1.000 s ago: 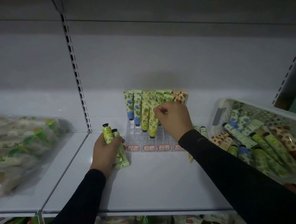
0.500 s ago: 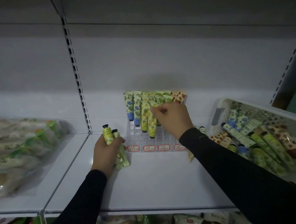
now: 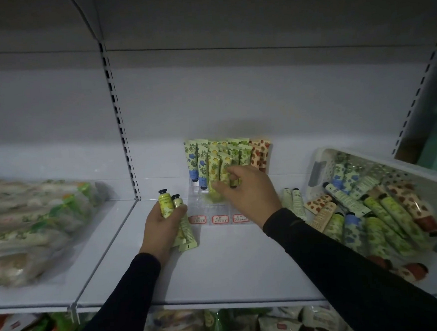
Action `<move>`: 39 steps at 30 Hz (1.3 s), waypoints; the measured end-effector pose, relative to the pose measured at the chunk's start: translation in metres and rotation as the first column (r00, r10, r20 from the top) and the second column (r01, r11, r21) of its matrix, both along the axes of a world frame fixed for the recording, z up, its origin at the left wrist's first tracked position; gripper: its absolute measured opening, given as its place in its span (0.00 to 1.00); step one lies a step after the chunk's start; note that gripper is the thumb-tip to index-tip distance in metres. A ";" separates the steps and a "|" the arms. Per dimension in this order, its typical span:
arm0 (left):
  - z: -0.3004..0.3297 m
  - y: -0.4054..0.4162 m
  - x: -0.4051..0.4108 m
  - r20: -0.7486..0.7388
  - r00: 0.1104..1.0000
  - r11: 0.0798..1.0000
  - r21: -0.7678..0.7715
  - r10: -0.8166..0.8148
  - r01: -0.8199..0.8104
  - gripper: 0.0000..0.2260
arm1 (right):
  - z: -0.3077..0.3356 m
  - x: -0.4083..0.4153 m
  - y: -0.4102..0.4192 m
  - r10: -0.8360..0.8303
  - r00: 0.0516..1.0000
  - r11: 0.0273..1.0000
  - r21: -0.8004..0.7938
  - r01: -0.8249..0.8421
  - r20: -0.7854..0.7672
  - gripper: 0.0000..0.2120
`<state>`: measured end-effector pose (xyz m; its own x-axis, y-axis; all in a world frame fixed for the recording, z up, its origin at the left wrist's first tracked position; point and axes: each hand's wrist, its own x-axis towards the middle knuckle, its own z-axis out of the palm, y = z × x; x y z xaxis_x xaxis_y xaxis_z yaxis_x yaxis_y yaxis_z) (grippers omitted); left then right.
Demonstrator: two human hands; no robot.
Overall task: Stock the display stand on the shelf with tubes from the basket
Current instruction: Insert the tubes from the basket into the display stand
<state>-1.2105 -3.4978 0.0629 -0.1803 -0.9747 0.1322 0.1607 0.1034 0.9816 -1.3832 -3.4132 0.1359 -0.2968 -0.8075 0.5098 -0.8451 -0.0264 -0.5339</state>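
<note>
A clear display stand (image 3: 195,194) with red price labels sits at the back of the white shelf (image 3: 219,263). Several green, blue, yellow and strawberry-print tubes (image 3: 237,151) stand in its rear rows. My right hand (image 3: 250,192) hovers over the stand's front rows, fingers curled round a yellow-green tube (image 3: 215,195) that is blurred by motion. My left hand (image 3: 162,227) rests on the shelf left of the stand and grips two yellow-green tubes (image 3: 166,205), black caps up. The white basket (image 3: 316,169) of tubes stands tilted at the right.
Several loose tubes (image 3: 293,201) lie on the shelf between stand and basket. Clear bags of packaged goods (image 3: 30,225) fill the left shelf bay. A slotted upright (image 3: 120,125) divides the bays. More packets sit on the shelf below (image 3: 187,330).
My right hand has come down and forward from the stand's middle rows to its front rows. My left hand has stayed put with its two tubes.
</note>
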 end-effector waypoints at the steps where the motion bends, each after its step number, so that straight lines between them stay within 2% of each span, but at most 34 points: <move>1: -0.001 0.001 0.000 0.002 1.000 1.000 -0.002 -0.008 0.008 0.01 | -0.002 0.003 -0.004 0.024 1.000 0.999 0.030 -0.024 -0.012 0.26; 6: -0.003 0.001 0.000 0.009 1.000 1.000 -0.021 -0.018 0.018 0.02 | -0.015 0.010 -0.015 0.070 0.992 0.991 0.120 -0.057 -0.106 0.20; 9: -0.004 -0.002 0.000 -0.008 0.999 0.999 -0.009 -0.034 0.034 0.02 | -0.023 0.006 -0.012 0.131 0.986 0.980 0.162 -0.113 -0.102 0.14; 13: -0.005 -0.003 0.001 -0.006 0.999 0.999 -0.021 -0.037 0.036 0.03 | -0.030 0.003 0.002 0.272 0.958 0.921 0.314 -0.231 -0.092 0.13; 15: -0.005 -0.002 0.000 -0.009 0.999 0.999 -0.021 -0.036 0.035 0.02 | -0.033 0.003 0.009 0.318 0.939 0.888 0.390 -0.245 -0.132 0.15; 18: -0.005 -0.002 -0.001 -0.027 0.999 0.999 -0.015 -0.042 0.041 0.01 | -0.035 0.004 0.021 0.358 0.929 0.848 0.449 -0.283 -0.091 0.18; 23: -0.006 -0.003 0.000 -0.017 0.999 0.999 -0.019 -0.028 0.028 0.02 | -0.040 0.014 0.035 0.420 0.900 0.783 0.548 -0.295 -0.116 0.27; 29: -0.007 -0.002 0.001 -0.010 1.000 1.000 -0.020 -0.014 0.014 0.02 | -0.033 0.012 0.039 0.365 0.917 0.838 0.485 -0.249 -0.160 0.13; 31: -0.008 -0.003 0.002 -0.018 1.000 1.000 -0.012 -0.019 0.019 0.02 | -0.033 0.006 0.043 0.360 0.915 0.839 0.493 -0.231 -0.183 0.14; 35: -0.010 -0.006 0.002 -0.019 1.000 1.000 -0.007 -0.019 0.018 0.03 | -0.044 -0.008 0.055 0.382 0.908 0.796 0.559 -0.230 -0.170 0.24; 37: -0.010 -0.006 0.002 -0.019 1.000 1.000 0.002 -0.015 0.015 0.03 | -0.044 -0.015 0.059 0.373 0.913 0.807 0.545 -0.229 -0.168 0.22; 39: -0.010 -0.006 0.001 -0.020 1.000 1.000 0.007 -0.011 0.012 0.03 | -0.036 -0.020 0.061 0.329 0.936 0.852 0.465 -0.239 -0.123 0.18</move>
<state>-1.2092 -3.5039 0.0525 -0.1889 -0.9735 0.1291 0.1811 0.0947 0.9789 -1.4028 -3.3522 0.0997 0.0466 -0.9931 0.1077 -0.9228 -0.0840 -0.3760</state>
